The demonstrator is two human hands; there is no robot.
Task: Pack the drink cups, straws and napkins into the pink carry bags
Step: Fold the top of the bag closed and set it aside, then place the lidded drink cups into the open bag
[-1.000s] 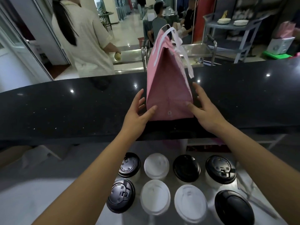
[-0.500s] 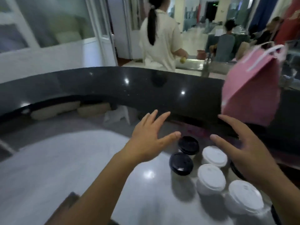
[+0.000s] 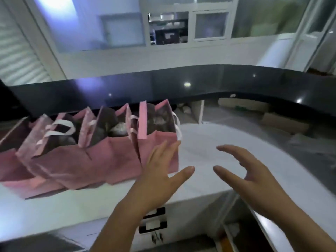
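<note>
Head view (single) looks down, close, counterward.

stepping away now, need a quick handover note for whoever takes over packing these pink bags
Left hand: open, empty, in front of the nearest bag's front face.
Right hand: open, empty, above the white counter.
Pink bags: a row standing open on the counter under the dark ledge, white handles loose.
Done: bags hold something dark; contents too blurred to name.
Left: check each bag for cups, straws and napkins. No loose cups in view.
</note>
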